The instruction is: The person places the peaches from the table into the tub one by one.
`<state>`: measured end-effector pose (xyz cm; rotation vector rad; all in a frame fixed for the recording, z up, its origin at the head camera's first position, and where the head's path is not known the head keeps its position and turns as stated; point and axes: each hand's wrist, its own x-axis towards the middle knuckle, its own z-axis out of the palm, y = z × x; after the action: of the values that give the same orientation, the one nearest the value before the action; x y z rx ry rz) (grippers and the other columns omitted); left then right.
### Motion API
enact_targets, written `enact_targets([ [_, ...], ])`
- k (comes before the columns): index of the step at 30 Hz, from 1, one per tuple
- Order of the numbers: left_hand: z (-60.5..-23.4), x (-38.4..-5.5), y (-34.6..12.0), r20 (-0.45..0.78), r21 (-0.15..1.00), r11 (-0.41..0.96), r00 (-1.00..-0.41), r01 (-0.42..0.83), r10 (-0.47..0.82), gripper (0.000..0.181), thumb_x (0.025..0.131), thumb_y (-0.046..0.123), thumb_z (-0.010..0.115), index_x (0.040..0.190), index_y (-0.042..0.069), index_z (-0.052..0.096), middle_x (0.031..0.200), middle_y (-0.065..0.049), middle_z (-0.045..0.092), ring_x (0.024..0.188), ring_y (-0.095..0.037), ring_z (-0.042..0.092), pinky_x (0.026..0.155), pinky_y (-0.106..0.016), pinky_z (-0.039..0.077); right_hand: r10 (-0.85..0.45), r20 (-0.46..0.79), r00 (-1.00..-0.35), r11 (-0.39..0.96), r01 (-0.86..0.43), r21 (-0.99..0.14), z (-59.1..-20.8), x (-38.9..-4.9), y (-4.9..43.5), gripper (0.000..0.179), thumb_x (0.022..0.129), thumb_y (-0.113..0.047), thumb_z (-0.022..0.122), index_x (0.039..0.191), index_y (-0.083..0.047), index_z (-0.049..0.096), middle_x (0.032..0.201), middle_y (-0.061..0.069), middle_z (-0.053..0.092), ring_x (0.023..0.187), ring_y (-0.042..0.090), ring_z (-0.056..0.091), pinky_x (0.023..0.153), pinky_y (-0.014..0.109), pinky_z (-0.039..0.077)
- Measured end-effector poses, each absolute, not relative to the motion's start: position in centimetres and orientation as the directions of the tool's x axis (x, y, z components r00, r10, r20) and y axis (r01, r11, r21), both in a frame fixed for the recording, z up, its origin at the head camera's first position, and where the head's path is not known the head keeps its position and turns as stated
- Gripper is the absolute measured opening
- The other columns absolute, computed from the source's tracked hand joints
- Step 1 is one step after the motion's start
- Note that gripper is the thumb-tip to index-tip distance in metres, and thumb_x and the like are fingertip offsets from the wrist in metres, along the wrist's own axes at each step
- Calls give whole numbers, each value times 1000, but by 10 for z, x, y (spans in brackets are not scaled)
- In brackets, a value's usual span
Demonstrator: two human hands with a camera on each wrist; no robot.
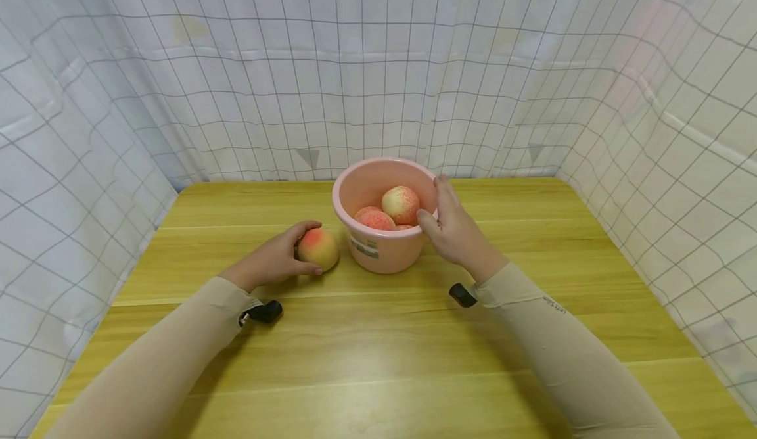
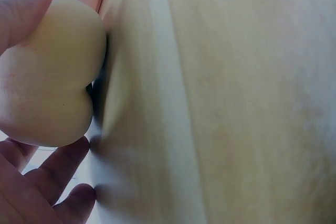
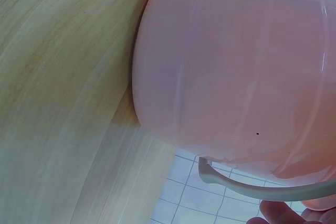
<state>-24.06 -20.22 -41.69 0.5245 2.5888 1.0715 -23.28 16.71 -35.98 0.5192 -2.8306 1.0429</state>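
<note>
My left hand (image 1: pixel 275 255) grips a yellow peach with a red blush (image 1: pixel 319 250), thumb on the near side and fingers around the far side. In the left wrist view the peach (image 2: pixel 52 72) shows its cleft, low against the tabletop. Just right of it stands a pink plastic bucket (image 1: pixel 384 261), upright, with several peaches inside; a pale, red-speckled one (image 1: pixel 401 205) lies on top. The right hand (image 1: pixel 458 232) holds the bucket's right rim. In the right wrist view, fingertips (image 3: pixel 278 212) show beside the bucket's grey handle (image 3: pixel 252 188).
The wooden table (image 1: pixel 367 360) has its far edge close behind the bucket. White grid-patterned curtains (image 1: pixel 378 97) enclose the back and both sides. A black wrist-camera piece (image 1: pixel 266 311) sticks out under the left sleeve, another (image 1: pixel 462 295) by the right sleeve.
</note>
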Motion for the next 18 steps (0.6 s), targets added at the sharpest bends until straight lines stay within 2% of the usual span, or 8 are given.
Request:
enact_targets([
  [18, -421, -241, -205, -104, 720, 653, -894, 234, 436, 97, 88, 35, 88, 164, 14, 32, 154, -18, 53, 135, -35, 56, 114, -59, 44, -280, 191, -941, 700, -336, -630, -360, -232, 166, 83, 107, -39, 44, 169, -1, 3, 178, 17, -2, 165, 35, 6, 132, 55, 14],
])
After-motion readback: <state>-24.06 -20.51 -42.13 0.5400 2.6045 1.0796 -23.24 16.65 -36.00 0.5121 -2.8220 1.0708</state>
